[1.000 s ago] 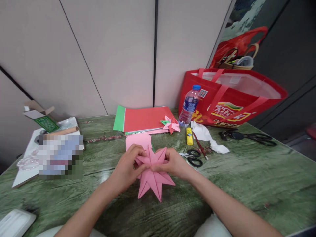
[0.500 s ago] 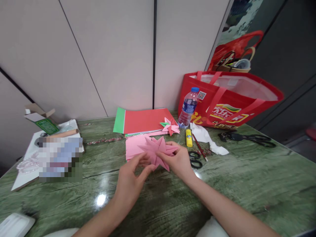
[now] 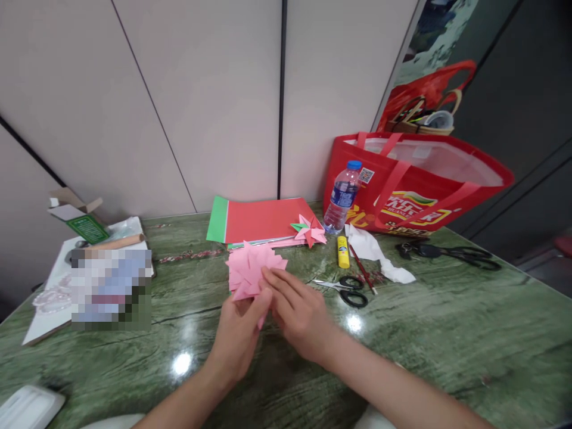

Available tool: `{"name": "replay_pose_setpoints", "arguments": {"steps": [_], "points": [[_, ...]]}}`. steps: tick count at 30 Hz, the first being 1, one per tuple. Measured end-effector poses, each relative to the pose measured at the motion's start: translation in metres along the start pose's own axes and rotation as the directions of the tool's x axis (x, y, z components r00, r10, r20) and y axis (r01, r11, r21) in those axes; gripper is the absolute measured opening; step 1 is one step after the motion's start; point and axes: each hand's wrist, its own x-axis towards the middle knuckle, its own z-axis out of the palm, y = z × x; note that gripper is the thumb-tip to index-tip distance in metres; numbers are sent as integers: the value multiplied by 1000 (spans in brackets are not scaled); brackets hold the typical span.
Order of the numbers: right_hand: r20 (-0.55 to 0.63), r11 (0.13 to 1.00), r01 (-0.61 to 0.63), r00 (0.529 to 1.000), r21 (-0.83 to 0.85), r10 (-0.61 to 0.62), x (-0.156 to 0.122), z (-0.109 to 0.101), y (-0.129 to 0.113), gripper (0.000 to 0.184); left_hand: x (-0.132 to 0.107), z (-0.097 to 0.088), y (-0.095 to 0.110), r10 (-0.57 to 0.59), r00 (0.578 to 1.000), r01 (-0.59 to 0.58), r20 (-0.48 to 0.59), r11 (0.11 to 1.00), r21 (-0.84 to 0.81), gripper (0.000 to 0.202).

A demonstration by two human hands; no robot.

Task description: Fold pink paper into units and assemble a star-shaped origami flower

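A pink folded paper star (image 3: 250, 268) with several points is held above the table, between my two hands. My left hand (image 3: 241, 330) pinches its lower edge with the thumb in front. The fingers of my right hand (image 3: 300, 310) close on its lower right side, so part of the star is hidden there. Behind it lies a stack of pink paper (image 3: 232, 280), mostly covered by the star. Farther back, a smaller pink, red and green paper star (image 3: 310, 229) rests on a red sheet (image 3: 263, 219) that has a green sheet (image 3: 217, 219) at its left.
Scissors (image 3: 351, 291), a yellow glue stick (image 3: 342, 252), a dark red pencil (image 3: 363, 269) and white tissue (image 3: 379, 253) lie to the right. A water bottle (image 3: 342, 199) stands before a red bag (image 3: 402, 196). Black scissors (image 3: 460, 253) lie farther right; a green box (image 3: 83, 223) is at left.
The pink star has moved left and now shows a different face. My right hand has shifted left to its lower edge, uncovering the scissors. My left hand now pinches the star.
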Motion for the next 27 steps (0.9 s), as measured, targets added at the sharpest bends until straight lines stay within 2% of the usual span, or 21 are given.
{"name": "replay_pose_setpoints", "arguments": {"steps": [6, 8, 11, 16, 22, 25, 27], "points": [[212, 997, 72, 974, 21, -74, 5, -4, -8, 46, 12, -9, 3, -86, 982, 67, -171, 991, -113, 19], [239, 998, 59, 969, 32, -65, 6, -8, -10, 50, 14, -11, 2, -91, 977, 71, -192, 992, -108, 14], [232, 999, 35, 972, 39, -43, 7, -11, -11, 50, 17, -13, 3, -98, 979, 76, -179, 989, -124, 20], [143, 992, 17, 989, 125, -35, 5, -11, -5, 46, 19, -13, 6, -175, 967, 145, -184, 975, -168, 26], [-12, 959, -15, 1000, 283, 19, 4, -11, 1, 28, 19, -14, 6, -192, 970, 174, -149, 977, -126, 24], [-126, 935, -107, 980, 337, 157, 5, -11, 4, 18, 19, -16, 4, -166, 976, 152, -139, 983, -101, 26], [-188, 907, -204, 939, 368, 287, 5, -11, 6, 12, 19, -16, 3, -153, 980, 144, -127, 986, -79, 28]]}}
